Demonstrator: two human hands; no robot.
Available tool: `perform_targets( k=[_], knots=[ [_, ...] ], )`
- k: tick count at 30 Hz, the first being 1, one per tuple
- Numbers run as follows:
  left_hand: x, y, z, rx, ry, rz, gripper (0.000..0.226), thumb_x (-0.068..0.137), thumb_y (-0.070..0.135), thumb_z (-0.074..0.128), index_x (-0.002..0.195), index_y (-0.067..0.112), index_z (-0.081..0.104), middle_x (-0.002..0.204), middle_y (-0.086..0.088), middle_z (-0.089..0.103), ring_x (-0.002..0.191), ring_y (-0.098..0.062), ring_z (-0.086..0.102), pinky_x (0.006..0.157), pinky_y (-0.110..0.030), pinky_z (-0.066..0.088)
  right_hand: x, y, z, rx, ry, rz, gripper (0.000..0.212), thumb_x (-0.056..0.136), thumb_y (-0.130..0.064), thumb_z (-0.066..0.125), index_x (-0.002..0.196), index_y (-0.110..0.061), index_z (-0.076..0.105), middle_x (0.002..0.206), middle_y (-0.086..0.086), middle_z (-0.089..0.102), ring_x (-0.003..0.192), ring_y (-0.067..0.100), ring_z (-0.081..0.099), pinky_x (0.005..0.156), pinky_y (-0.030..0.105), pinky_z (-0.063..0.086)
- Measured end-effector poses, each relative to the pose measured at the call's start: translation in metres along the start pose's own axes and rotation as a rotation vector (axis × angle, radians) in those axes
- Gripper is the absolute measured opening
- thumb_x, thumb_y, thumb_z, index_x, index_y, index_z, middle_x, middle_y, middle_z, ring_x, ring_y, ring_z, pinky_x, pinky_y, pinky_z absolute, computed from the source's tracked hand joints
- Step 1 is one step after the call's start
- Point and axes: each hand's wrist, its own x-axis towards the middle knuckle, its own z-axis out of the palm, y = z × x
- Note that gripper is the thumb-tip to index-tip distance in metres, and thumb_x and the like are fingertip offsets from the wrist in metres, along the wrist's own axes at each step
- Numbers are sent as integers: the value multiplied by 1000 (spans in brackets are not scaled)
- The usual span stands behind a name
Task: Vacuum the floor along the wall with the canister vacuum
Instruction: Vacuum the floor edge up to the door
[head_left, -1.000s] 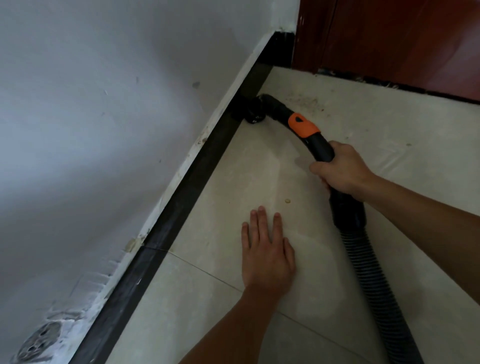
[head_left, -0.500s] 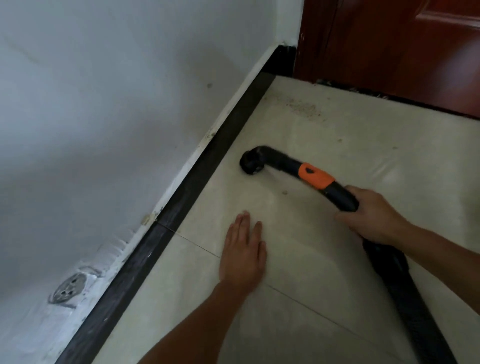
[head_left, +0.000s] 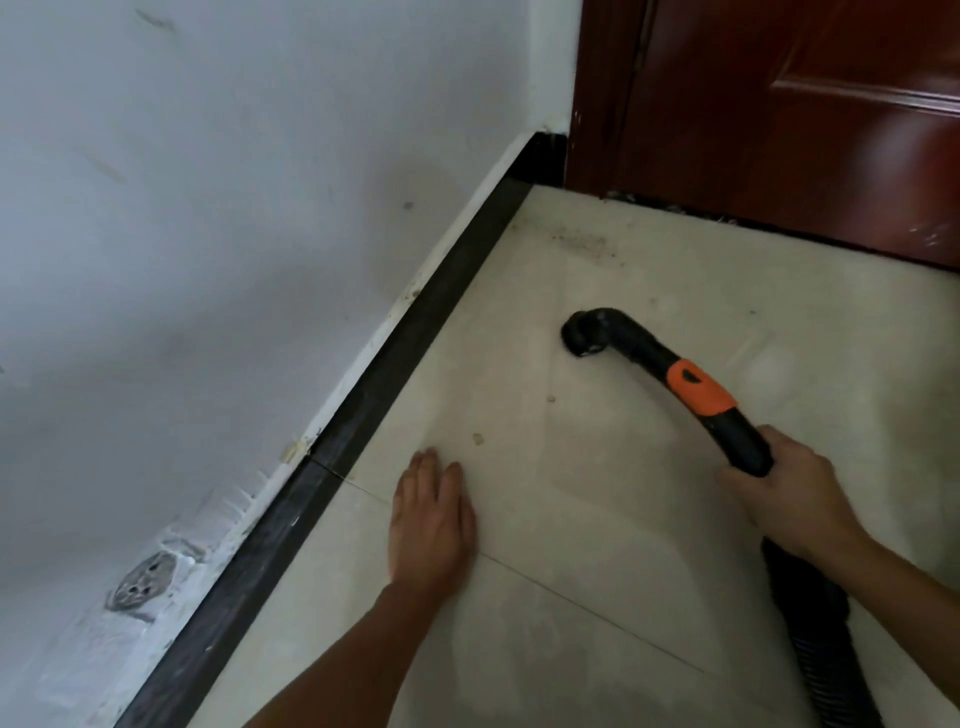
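Near the floor (head_left: 597, 519) edge, our right hand (head_left: 795, 499) grips the hose handle (head_left: 735, 436), steering its nozzle (head_left: 584, 335); our flat left hand (head_left: 431, 519) braces us.

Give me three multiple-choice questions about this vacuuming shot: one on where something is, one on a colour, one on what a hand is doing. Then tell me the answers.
1. Where is the vacuum nozzle relative to the dark baseboard?
A. Pressed against it
B. Out on the open floor, apart from it
C. Lifted onto the wall

2. What colour is the band on the wand?
A. Blue
B. Green
C. Orange

3. What is the left hand doing?
A. Lying flat on the floor, fingers straight
B. Gripping the hose
C. Pushing the door

Answers:
1 B: a strip of bare floor shows between nozzle and baseboard.
2 C: the band is bright orange against the black wand.
3 A: its palm rests on the floor, while the right hand grips the wand.
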Motion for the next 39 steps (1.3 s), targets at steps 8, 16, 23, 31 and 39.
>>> perform_targets(
  k=[8, 16, 23, 31, 39],
  knots=[
    [88, 55, 31, -103, -48, 43, 48, 100, 29, 42, 142, 6, 41, 153, -25, 26, 144, -37, 19, 118, -41, 16, 54, 19, -17, 100, 172, 134, 16, 80, -16, 72, 88, -15, 58, 69, 11, 63, 56, 23, 59, 50, 24, 41],
    [155, 78, 55, -53, 43, -93, 53, 101, 31, 32, 148, 6, 31, 156, -23, 20, 145, -35, 13, 120, -41, 6, 128, -15, -2, 175, 157, 110, 17, 81, -18, 70, 90, -12, 57, 71, 7, 60, 53, 18, 55, 47, 22, 40],
    [156, 82, 53, -5, -14, -120, 56, 100, 33, 32, 149, 7, 30, 157, -22, 20, 146, -34, 13, 120, -44, 9, 110, -25, 13, 56, 47, 72, 22, 76, -18, 73, 79, -24, 52, 63, 2, 59, 53, 15, 56, 48, 23, 39],
    [157, 85, 50, 38, -23, -130, 57, 99, 34, 30, 147, 4, 35, 155, -24, 24, 145, -36, 18, 119, -46, 14, 169, -48, 4, 100, 108, 83, 19, 78, -16, 71, 89, -15, 56, 68, 10, 61, 55, 24, 59, 50, 24, 41],
    [160, 84, 50, 60, -51, -140, 62, 98, 38, 17, 148, 5, 32, 156, -23, 22, 146, -36, 18, 119, -45, 13, 173, -56, 8, 86, 90, 72, 18, 79, -13, 72, 86, -16, 56, 66, 4, 57, 59, 25, 58, 48, 22, 36]
  ],
)
